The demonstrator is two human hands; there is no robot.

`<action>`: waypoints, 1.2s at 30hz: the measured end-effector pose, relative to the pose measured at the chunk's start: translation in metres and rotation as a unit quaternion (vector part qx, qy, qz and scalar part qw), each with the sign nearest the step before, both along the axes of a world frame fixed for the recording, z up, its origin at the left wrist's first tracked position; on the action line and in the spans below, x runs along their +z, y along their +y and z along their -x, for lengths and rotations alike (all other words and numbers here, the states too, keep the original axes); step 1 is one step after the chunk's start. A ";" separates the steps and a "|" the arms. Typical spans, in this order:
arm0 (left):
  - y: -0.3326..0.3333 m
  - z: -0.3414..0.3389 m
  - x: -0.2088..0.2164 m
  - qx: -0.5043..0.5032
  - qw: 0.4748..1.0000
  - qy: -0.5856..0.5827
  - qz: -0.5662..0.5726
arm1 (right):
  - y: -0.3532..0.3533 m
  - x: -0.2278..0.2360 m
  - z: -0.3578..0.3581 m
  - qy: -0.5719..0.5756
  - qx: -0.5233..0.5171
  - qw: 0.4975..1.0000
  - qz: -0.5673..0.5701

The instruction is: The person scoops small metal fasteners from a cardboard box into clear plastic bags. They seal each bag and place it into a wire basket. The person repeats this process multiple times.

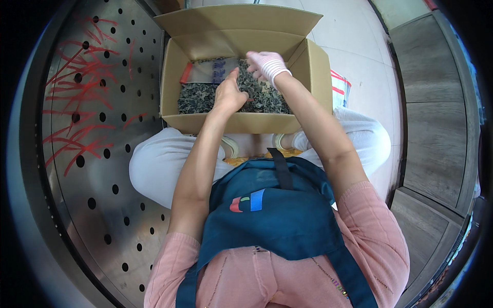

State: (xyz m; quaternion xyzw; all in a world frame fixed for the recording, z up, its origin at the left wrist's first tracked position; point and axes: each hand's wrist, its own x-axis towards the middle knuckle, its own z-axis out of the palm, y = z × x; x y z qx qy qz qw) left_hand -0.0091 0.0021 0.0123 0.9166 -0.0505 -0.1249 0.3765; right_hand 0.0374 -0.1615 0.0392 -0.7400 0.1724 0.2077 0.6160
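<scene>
An open cardboard box (241,123) stands on the floor between my knees, its far flap raised. Loose, curly dark-grey dried pieces (269,102) cover its bottom. On them, at the far left inside, lies a clear plastic bag (201,73) with a red edge and blue print. My bare left hand (230,95) hovers over the pieces beside the bag, fingers stretched and thumb apart, holding nothing visible. My right hand (267,65), in a pink-and-white striped glove, is above the right half of the box. Its fingers are curled together; whatever they may hold is hidden.
A perforated metal panel (115,169) with red marks rises close on my left. Grey wood-look cabinet doors (431,149) line the right. A white bag with red stripes (339,87) stands against the box's right side, on pale floor tiles (354,41).
</scene>
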 end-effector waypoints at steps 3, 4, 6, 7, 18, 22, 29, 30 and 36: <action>0.005 -0.002 0.010 -0.012 0.999 -0.033 0.000 | -0.016 -0.043 -0.007 -0.024 -0.195 0.979 -0.060; 0.006 -0.003 0.016 -0.017 0.999 -0.027 0.026 | -0.024 -0.066 -0.008 0.006 -0.229 0.969 -0.096; -0.002 -0.007 0.039 -0.045 0.995 -0.017 0.085 | -0.045 -0.136 -0.006 0.078 -0.253 0.947 -0.181; 0.005 -0.005 0.049 -0.023 0.988 0.016 0.154 | -0.030 -0.138 -0.002 0.123 -0.255 0.939 -0.196; 0.049 -0.020 0.181 -0.070 0.967 0.117 0.215 | -0.025 -0.067 0.054 0.065 -0.033 0.777 -0.625; 0.046 -0.023 0.201 -0.075 0.975 0.122 0.171 | -0.021 -0.055 0.060 0.022 -0.001 0.794 -0.607; 0.035 -0.022 0.221 -0.104 0.974 0.110 0.171 | -0.021 -0.042 0.061 0.036 -0.017 0.731 -0.681; 0.035 -0.020 0.223 -0.106 0.974 0.108 0.171 | -0.019 -0.037 0.060 0.020 0.005 0.702 -0.712; 0.027 -0.011 0.222 -0.116 0.974 0.138 0.134 | -0.015 -0.041 0.059 -0.022 -0.038 0.740 -0.671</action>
